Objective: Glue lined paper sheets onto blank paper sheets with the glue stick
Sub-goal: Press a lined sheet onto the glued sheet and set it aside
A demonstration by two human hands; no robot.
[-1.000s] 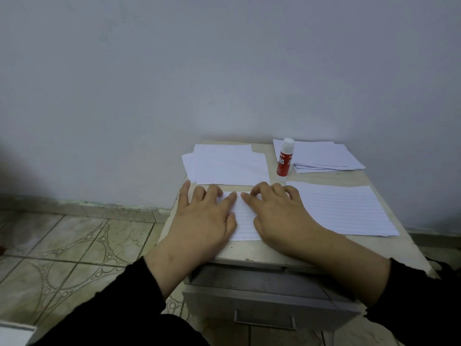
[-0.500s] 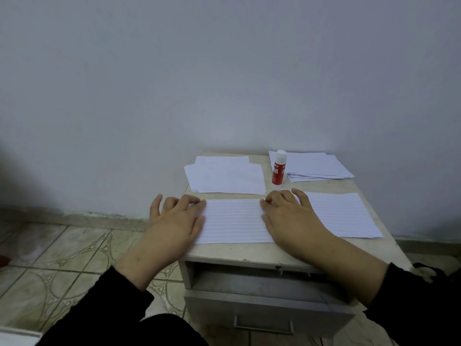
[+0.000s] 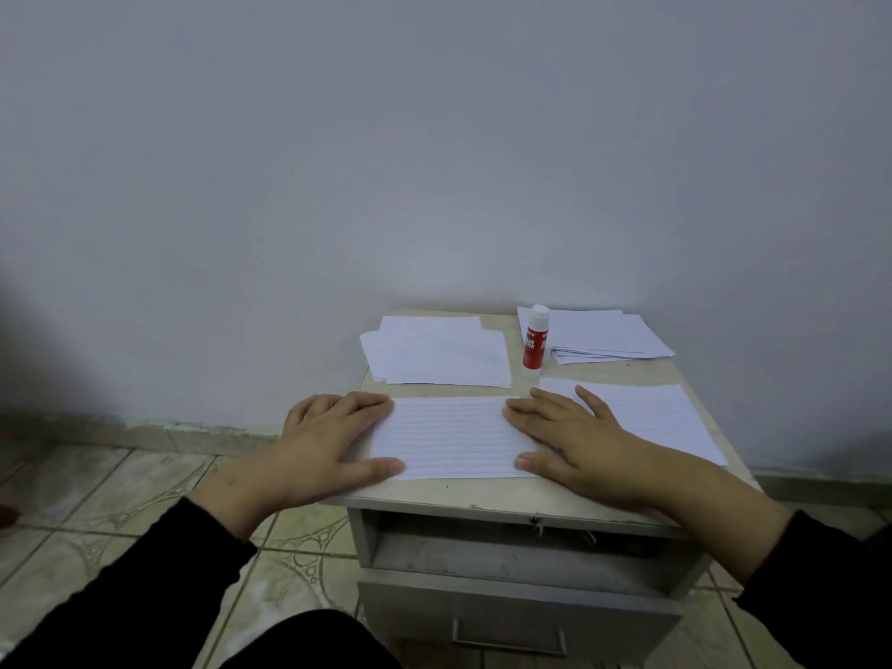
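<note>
Both hands lie flat, fingers straight, on the two short ends of a lined sheet (image 3: 451,437): the left hand (image 3: 321,444) presses its left end and overhangs the cabinet's left edge, while the right hand (image 3: 574,439) presses its right end. Neither hand grips anything. Largest to smallest: the cabinet top (image 3: 482,494) carries every item; the pressed lined sheet lies nearest the person, its long axis running left to right, parallel to the front edge. Whether a blank sheet lies beneath it cannot be told. A second lined sheet (image 3: 647,417) lies just beside it to the right, partly under the right hand's fingers. A loose stack of blank sheets (image 3: 439,350) sits at the back left, and another stack of paper (image 3: 608,333) at the back right. The glue stick (image 3: 535,341) stands upright and capped between these two stacks, beyond the right hand, touching the right stack's edge. Judgement: the pressing step appears near its end; the next sheet and the glue stick both lie closer to the right hand, so a short forward reach by that hand would suit, the left steadying the paper.
</note>
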